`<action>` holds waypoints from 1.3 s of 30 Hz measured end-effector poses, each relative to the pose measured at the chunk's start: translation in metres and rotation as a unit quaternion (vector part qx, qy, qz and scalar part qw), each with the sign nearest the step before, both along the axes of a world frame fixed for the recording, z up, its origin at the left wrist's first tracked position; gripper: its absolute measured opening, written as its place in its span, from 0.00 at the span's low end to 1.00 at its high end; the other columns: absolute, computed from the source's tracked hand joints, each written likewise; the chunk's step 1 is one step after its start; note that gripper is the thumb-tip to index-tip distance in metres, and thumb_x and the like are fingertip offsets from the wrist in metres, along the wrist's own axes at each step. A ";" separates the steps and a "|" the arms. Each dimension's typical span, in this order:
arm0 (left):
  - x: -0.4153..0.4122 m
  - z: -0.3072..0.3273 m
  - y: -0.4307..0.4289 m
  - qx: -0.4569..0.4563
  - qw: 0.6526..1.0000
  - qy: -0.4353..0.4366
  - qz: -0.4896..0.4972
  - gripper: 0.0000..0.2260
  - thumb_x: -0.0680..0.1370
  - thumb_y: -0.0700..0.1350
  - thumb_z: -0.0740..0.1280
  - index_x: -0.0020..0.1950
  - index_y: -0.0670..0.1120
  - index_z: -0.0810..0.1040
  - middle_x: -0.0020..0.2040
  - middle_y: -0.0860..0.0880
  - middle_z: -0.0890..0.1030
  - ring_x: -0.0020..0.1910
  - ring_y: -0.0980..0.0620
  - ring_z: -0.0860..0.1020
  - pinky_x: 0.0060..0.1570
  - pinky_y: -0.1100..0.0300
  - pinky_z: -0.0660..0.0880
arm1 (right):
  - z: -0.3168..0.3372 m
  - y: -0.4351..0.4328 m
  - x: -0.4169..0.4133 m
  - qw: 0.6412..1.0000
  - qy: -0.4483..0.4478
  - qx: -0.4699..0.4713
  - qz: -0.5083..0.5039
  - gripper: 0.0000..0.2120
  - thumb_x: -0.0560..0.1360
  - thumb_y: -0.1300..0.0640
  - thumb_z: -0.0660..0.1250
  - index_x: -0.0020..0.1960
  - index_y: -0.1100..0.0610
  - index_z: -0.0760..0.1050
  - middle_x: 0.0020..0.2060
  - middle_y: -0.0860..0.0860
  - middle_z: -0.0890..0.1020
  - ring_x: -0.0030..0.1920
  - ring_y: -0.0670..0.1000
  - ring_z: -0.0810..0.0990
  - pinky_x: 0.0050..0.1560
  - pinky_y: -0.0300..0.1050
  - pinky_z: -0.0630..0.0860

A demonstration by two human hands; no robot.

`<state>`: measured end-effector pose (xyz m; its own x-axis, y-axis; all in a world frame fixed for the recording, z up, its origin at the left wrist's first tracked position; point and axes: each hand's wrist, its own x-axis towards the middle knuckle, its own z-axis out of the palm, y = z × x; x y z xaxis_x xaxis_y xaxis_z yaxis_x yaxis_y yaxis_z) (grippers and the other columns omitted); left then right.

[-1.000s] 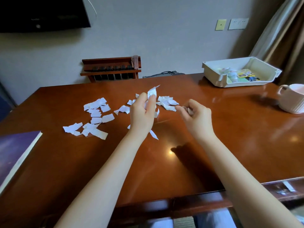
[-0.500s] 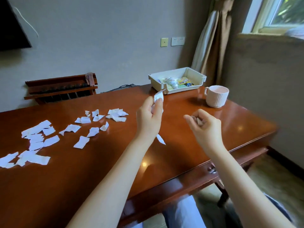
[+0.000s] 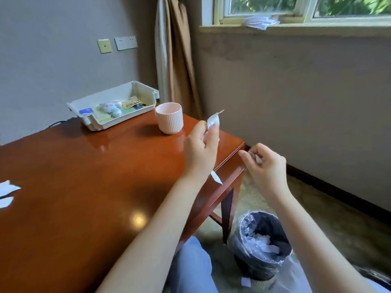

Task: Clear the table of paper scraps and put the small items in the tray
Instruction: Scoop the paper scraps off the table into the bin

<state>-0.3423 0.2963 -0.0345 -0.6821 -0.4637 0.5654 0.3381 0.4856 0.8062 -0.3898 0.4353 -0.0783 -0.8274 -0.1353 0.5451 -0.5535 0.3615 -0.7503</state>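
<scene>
1. The left hand [image 3: 201,149] pinches paper scraps [image 3: 213,122] in closed fingers above the desk [image 3: 84,187] corner.
2. The right hand [image 3: 265,166] is curled, seemingly around a scrap.
3. The bin [image 3: 264,246] stands on the floor below; the tray [image 3: 101,100] sits far back.

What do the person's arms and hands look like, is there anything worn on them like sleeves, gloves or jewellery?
Both forearms are bare up to the bottom edge of the picture: no sleeves show. The left hand and right hand wear no gloves, and no watch, bracelet or ring is visible. The fingers are slim with short, unpainted nails. Light blue clothing shows below, over the lap.
</scene>
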 end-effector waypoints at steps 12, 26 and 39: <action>-0.139 -0.081 0.107 0.026 0.985 -0.073 -0.154 0.16 0.78 0.48 0.58 0.32 0.47 0.59 0.26 0.52 0.60 0.26 0.55 0.57 0.26 0.62 0.57 | -0.104 0.103 -0.089 0.983 -0.114 0.046 -0.135 0.16 0.73 0.54 0.71 0.33 0.57 0.69 0.22 0.45 0.68 0.26 0.47 0.64 0.30 0.33 0.63; -0.218 -0.256 0.139 0.006 0.956 -0.228 -0.184 0.19 0.80 0.43 0.60 0.32 0.48 0.56 0.28 0.48 0.60 0.26 0.56 0.59 0.25 0.64 0.57 | -0.263 0.150 -0.146 0.911 -0.318 0.204 -0.164 0.17 0.76 0.50 0.67 0.34 0.57 0.65 0.26 0.48 0.71 0.31 0.50 0.69 0.31 0.44 0.64; -0.250 -0.360 0.143 -0.024 0.931 -0.320 -0.174 0.20 0.80 0.42 0.61 0.31 0.49 0.54 0.28 0.52 0.57 0.25 0.57 0.60 0.25 0.65 0.59 | -0.395 0.135 -0.166 0.759 -0.471 0.450 0.014 0.20 0.75 0.45 0.64 0.60 0.58 0.70 0.57 0.56 0.76 0.57 0.58 0.74 0.51 0.49 0.72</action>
<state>-0.5922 0.4395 -0.3947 -0.9906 -0.1368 0.0062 -0.0605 0.4777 0.8764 -0.5554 0.5702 -0.4731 -0.7830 -0.1272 -0.6088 0.0579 0.9597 -0.2750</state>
